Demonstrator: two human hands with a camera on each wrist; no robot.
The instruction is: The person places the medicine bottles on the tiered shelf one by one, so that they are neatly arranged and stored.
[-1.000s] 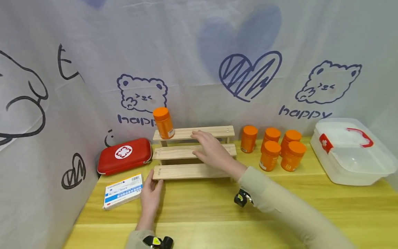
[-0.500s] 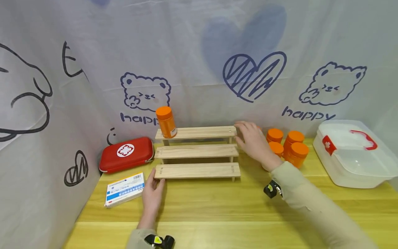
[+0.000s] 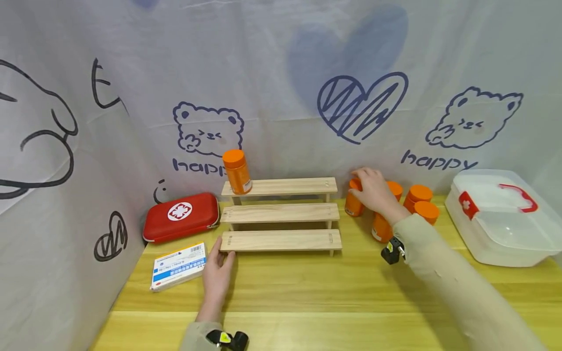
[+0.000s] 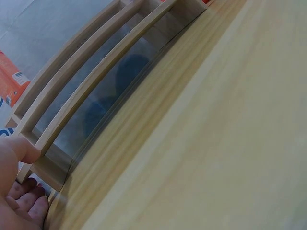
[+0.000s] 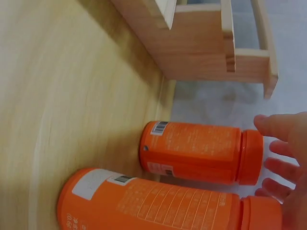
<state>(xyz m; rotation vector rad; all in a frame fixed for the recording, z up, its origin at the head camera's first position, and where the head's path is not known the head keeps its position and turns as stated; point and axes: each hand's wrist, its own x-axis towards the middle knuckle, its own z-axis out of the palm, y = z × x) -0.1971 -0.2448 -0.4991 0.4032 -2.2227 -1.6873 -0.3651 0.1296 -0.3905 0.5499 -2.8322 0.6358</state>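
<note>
Compared with a second ago, the right hand (image 3: 375, 191) has travelled from above the wooden rack (image 3: 281, 240) to the near orange bottle (image 3: 352, 204), which stands on the table (image 3: 281, 312) just right of that rack. From my end I see its fingers spread loosely about the bottle's cap (image 5: 251, 157), not closed on it; I cannot tell whether any fingertip touches. My other wrist feed shows the left hand (image 3: 217, 275) pinching the rack's left front end, thumb against the lowest tier, as it did then. I see another bottle (image 3: 237, 174) on the rack's top tier, at its left end. More bottles (image 3: 382, 228) stand farther right of the rack, partly hidden by the right hand and sleeve (image 3: 456, 278), with a plastic box (image 3: 505, 229) beyond them. Left of the rack lies a red case (image 3: 182, 219), with a white and blue carton (image 3: 178, 267) in front.
</note>
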